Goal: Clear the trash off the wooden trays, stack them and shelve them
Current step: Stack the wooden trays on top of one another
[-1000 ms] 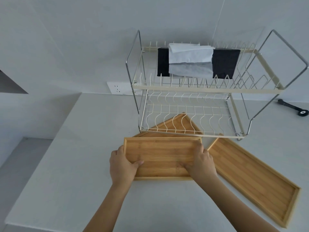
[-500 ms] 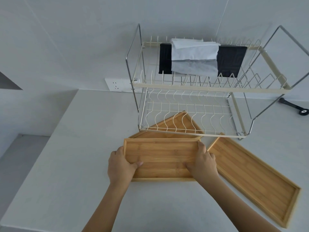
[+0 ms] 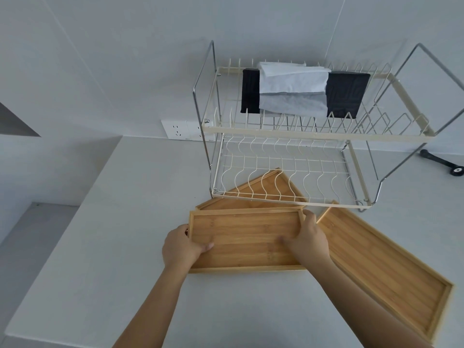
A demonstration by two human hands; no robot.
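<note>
A bare wooden tray (image 3: 246,237) lies square in front of me on the white counter. My left hand (image 3: 179,247) grips its left end, thumb inside the rim. My right hand (image 3: 310,241) grips its right end, thumb on the tray floor. A second wooden tray (image 3: 266,189) lies angled behind it, partly under the rack's lower tier. A third, longer wooden tray (image 3: 384,275) lies diagonally at the right, touching my right wrist. No trash shows on any tray.
A two-tier wire dish rack (image 3: 288,133) stands on the counter (image 3: 113,247) behind the trays; black and white cloths (image 3: 293,91) lie on its upper tier. A wall socket (image 3: 178,129) sits left of it. A black tool (image 3: 444,163) lies far right. The counter's edge drops off at left.
The view has tilted a little, so the rack sits slightly higher in frame. Both hands keep the same hold on the front tray, which has barely shifted.
</note>
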